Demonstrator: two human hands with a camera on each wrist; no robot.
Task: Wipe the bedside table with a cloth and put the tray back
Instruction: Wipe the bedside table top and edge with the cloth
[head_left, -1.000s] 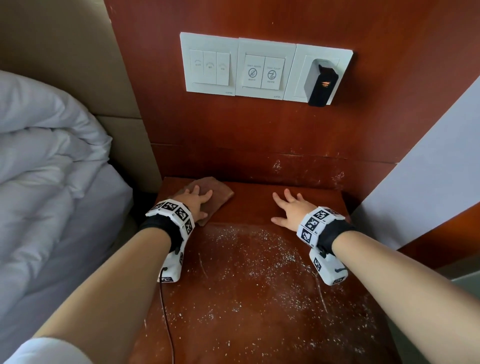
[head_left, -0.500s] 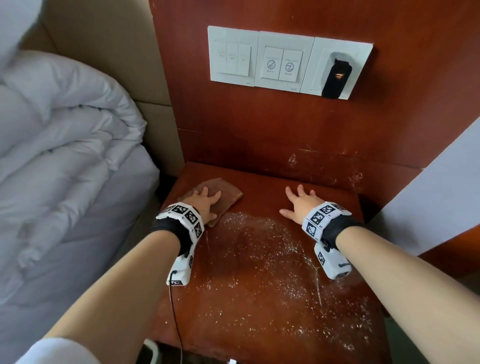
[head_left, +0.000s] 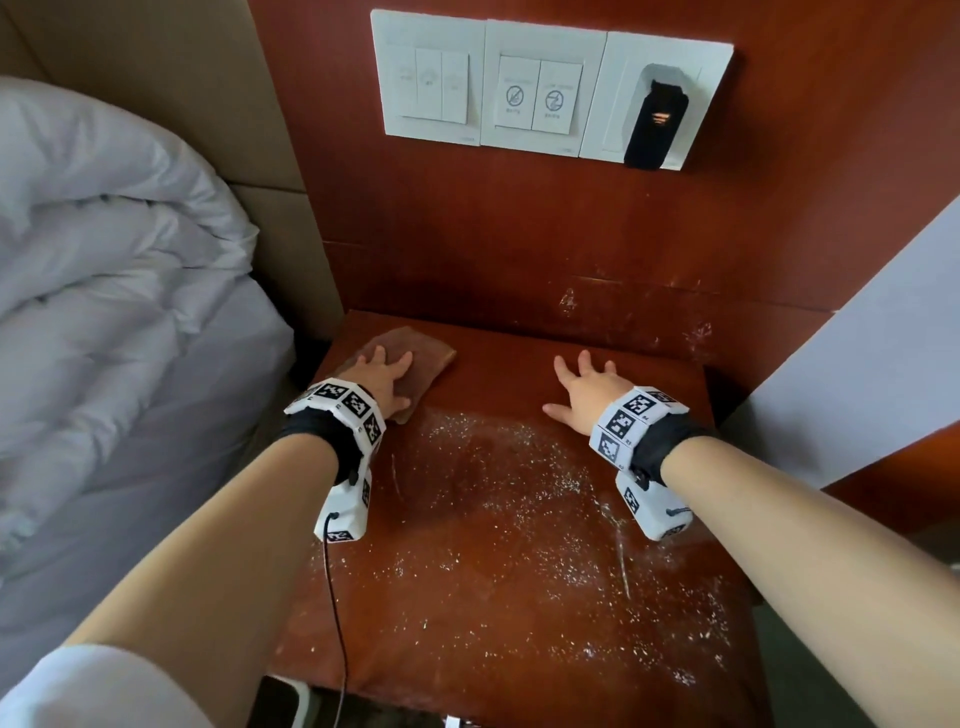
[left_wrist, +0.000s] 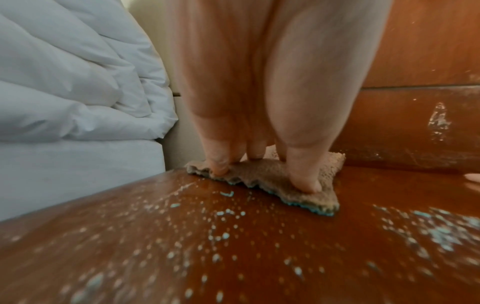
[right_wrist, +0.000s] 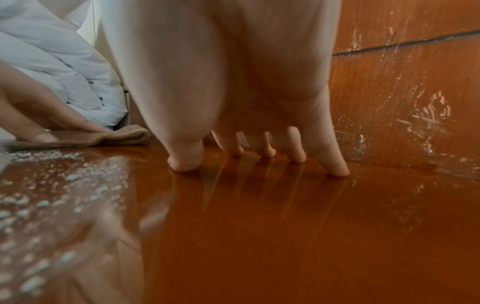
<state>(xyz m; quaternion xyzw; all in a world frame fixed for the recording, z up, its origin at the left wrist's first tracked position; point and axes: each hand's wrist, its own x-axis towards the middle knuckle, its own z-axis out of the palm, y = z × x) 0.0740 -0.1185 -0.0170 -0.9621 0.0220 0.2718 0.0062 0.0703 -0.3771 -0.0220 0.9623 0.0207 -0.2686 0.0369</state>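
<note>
A brown cloth (head_left: 415, 358) lies flat at the back left corner of the red-brown bedside table (head_left: 519, 597). My left hand (head_left: 387, 371) presses down on it with spread straight fingers; the left wrist view shows the fingertips (left_wrist: 306, 185) sunk into the cloth (left_wrist: 262, 174). My right hand (head_left: 587, 384) rests flat on bare wood at the back right, fingers (right_wrist: 335, 164) spread and touching the tabletop (right_wrist: 285, 236). White powdery specks (head_left: 493, 499) cover the middle and front of the top. No tray is in view.
A bed with a white duvet (head_left: 104, 291) stands close on the left. A wood wall panel behind the table carries a white switch plate (head_left: 545, 88) and a black plug-in device (head_left: 657, 124). A thin black cable (head_left: 332, 597) hangs from my left wrist over the table's front.
Both hands stay where they were, the left on the cloth and the right flat on the wood. Only the head view has shifted, showing more of the bed and the table's front.
</note>
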